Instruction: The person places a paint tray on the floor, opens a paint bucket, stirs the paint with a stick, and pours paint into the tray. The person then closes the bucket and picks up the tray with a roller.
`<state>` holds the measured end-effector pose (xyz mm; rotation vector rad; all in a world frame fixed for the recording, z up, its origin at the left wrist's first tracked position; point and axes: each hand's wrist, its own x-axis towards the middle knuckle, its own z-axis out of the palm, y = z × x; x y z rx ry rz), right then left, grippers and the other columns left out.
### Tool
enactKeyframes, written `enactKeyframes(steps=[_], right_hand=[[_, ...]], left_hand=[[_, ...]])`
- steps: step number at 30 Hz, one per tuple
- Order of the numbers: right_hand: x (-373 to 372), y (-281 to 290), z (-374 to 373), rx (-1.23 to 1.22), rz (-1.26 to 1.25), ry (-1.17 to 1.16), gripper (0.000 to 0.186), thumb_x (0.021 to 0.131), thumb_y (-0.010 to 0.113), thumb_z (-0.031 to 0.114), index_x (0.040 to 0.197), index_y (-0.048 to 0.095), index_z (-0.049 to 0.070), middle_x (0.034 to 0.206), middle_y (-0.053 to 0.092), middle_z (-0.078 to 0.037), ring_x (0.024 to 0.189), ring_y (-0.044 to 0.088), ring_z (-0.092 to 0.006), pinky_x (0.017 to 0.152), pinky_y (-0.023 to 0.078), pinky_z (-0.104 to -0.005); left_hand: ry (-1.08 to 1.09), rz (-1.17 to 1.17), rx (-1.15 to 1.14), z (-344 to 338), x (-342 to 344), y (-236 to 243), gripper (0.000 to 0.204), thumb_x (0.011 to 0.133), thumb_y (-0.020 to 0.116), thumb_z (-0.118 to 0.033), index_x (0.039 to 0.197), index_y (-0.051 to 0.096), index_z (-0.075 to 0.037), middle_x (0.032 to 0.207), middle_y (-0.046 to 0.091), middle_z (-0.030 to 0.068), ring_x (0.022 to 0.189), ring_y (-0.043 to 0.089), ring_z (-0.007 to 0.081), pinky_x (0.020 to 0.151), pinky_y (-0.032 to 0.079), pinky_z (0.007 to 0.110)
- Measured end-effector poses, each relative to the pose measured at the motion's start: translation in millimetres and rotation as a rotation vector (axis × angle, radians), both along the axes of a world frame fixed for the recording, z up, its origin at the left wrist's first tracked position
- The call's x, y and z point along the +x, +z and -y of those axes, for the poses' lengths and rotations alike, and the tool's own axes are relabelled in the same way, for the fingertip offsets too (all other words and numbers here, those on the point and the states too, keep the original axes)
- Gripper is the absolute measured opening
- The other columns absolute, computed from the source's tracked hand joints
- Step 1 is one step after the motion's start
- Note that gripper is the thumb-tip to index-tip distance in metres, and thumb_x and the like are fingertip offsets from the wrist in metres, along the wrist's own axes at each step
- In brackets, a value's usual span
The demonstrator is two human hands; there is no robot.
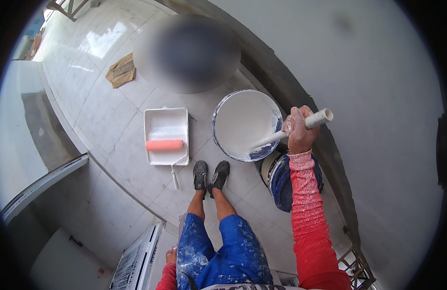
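Across the pale tiled floor (117, 133), seen from the head, a white paint tray (168, 120) lies left of the person's shoes (200, 175), with a salmon-coloured roller (164, 145) resting across it and the roller's handle (175, 180) sticking out over the near edge. Farther off, a crumpled piece of brown paper (122, 70) lies beside a blurred oval patch that hides part of the floor. On the right, a grey wall (378, 121) rises from a dark, rough band (300, 89) along its foot. Just right of the tray, well clear of it, stands a large bucket (261, 154) smeared white and blue, holding white paint (245, 123). A second bucket (283, 191), dark blue, stands close to it on the near side, partly covered by the right forearm. The white pipe (319, 119) slants down to the left into the large bucket, its lower end at the paint and its open upper end pointing toward the wall. The right hand (299, 129) is clamped around the pipe near that upper end, its arm reaching forward in a paint-speckled red sleeve (312, 217). Well apart from it, the left hand (171, 254) hangs low beside the blue shorts (233, 246); I cannot tell whether it grips anything.
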<state>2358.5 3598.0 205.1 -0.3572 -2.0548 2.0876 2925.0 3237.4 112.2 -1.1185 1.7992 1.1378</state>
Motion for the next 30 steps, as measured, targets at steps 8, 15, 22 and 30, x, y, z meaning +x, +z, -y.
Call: enactKeyframes(steps=[8,15,22,30], right_hand=[[-10,-6,16,0.036,-0.015,0.121,0.031,0.088,0.059,0.004,0.063,0.041,0.008,0.054,0.042,0.002,0.045,0.041,-0.0053,0.043,0.035,-0.0239],[-13,-7,23,0.047,-0.022,0.183,0.031,0.088,0.060,0.006,0.064,0.042,0.008,0.057,0.043,0.002,0.046,0.042,-0.0054,0.044,0.035,-0.0239],[-13,-6,28,0.154,0.053,0.196,0.031,0.088,0.060,0.005,0.063,0.042,0.007,0.056,0.044,0.002,0.047,0.044,-0.0058,0.044,0.036,-0.0241],[-13,-10,27,0.111,0.008,0.225,0.032,0.088,0.060,0.005,0.063,0.040,0.008,0.057,0.044,0.002,0.047,0.044,-0.0058,0.044,0.036,-0.0240]], left_hand=[[0.091,-0.023,0.016,-5,-3,2,0.037,0.097,0.046,-0.030,0.115,0.066,-0.005,0.095,0.070,0.0155,0.091,0.065,0.0225,0.083,0.048,0.032],[0.042,-0.020,0.013,7,15,-9,0.038,0.096,0.045,-0.030,0.116,0.064,-0.003,0.097,0.070,0.0148,0.093,0.065,0.0227,0.086,0.047,0.032],[0.129,0.014,0.031,2,14,-8,0.037,0.096,0.045,-0.027,0.117,0.063,-0.002,0.100,0.069,0.0160,0.095,0.064,0.0236,0.087,0.047,0.033],[-0.136,0.022,0.026,10,5,0,0.034,0.096,0.040,-0.019,0.118,0.061,-0.004,0.113,0.064,0.0173,0.104,0.061,0.0328,0.093,0.046,0.039]])
